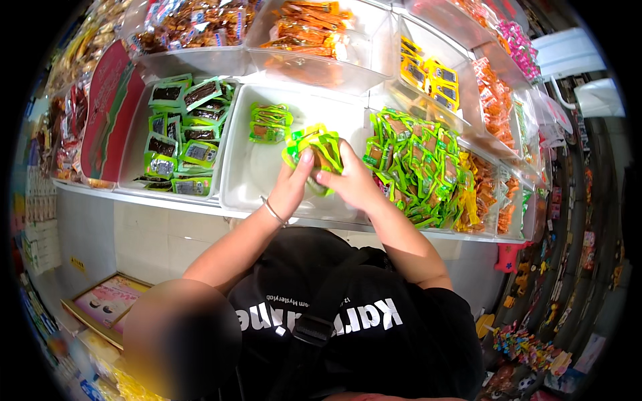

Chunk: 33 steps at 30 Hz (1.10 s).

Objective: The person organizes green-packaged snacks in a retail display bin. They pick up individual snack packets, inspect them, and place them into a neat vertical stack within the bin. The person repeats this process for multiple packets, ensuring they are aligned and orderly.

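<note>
Both my hands grip one bunch of green-edged snack packets [321, 145] above a white plastic bin [241, 190]. My left hand [293, 178], with a bracelet at the wrist, holds the bunch from the left, thumb on top. From the right, my right hand [346, 175] closes around the same packets, its thumb pointing left. A small row of similar green packets [271, 123] lies in the bin's back left part. To the right is a large heap of loose green packets [416, 160] with brown contents.
On the left stands a bin of dark-filled green packets [183, 135], beside a red curved sign board [108, 115]. Raised clear bins behind hold orange packets [313, 30] and yellow packets [431, 75]. A person's blurred head [180, 341] is at lower left. Stocked shelves [567, 200] line the right.
</note>
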Each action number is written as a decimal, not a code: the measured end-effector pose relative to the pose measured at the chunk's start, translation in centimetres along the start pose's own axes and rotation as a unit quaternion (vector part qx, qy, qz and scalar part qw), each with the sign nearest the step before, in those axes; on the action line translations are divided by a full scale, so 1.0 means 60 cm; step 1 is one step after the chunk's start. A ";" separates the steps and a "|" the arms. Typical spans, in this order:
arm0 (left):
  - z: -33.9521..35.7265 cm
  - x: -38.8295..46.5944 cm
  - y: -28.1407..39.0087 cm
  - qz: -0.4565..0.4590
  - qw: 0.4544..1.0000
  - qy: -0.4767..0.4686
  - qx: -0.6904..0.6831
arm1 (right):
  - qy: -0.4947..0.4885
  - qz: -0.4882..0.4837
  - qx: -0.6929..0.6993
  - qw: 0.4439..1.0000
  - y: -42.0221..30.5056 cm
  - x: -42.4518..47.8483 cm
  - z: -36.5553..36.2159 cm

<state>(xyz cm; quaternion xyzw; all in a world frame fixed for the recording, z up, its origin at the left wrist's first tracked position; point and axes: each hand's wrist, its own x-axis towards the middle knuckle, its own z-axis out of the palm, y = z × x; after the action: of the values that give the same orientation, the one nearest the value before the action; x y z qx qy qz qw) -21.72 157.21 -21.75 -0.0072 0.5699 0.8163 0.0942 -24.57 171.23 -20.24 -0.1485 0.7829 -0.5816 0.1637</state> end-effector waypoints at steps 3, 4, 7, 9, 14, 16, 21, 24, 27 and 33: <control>-0.042 -0.002 -0.052 -0.159 0.971 0.179 -0.019 | 0.019 0.048 -0.254 0.966 0.041 0.054 0.007; -0.057 -0.009 -0.053 -0.176 0.966 0.177 -0.062 | -0.001 0.030 -0.304 0.952 0.062 0.069 0.018; -0.110 -0.023 -0.093 -0.200 0.960 0.174 -0.093 | -0.064 -0.009 -0.417 0.907 0.113 0.119 0.072; -0.129 -0.026 -0.101 -0.217 0.951 0.186 -0.115 | -0.106 -0.015 -0.448 0.888 0.135 0.159 0.117; -0.157 -0.006 -0.108 -0.238 0.929 0.241 -0.150 | -0.051 -0.080 -0.494 0.864 0.208 0.237 0.189; -0.173 0.021 -0.118 -0.276 0.910 0.253 -0.178 | -0.049 -0.103 -0.503 0.857 0.213 0.244 0.191; -0.196 0.109 -0.162 -0.320 0.886 0.255 -0.219 | -0.057 -0.123 -0.460 0.877 0.213 0.227 0.166; -0.233 0.142 -0.256 -0.265 0.945 0.165 -0.095 | 0.015 -0.138 -0.363 0.922 0.219 0.215 0.143; -0.264 0.158 -0.350 -0.199 0.970 0.109 0.088 | 0.126 0.010 -0.124 0.984 0.270 0.217 0.139; -0.178 0.127 -0.165 -0.260 0.906 0.320 -0.097 | 0.099 0.190 0.221 0.951 0.261 0.244 0.180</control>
<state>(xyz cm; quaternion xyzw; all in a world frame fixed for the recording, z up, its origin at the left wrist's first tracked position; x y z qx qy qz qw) -28.61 151.67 -35.62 -0.4251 0.4654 0.7679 0.1144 -33.82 160.10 -39.42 0.1017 0.6609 -0.7098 0.2214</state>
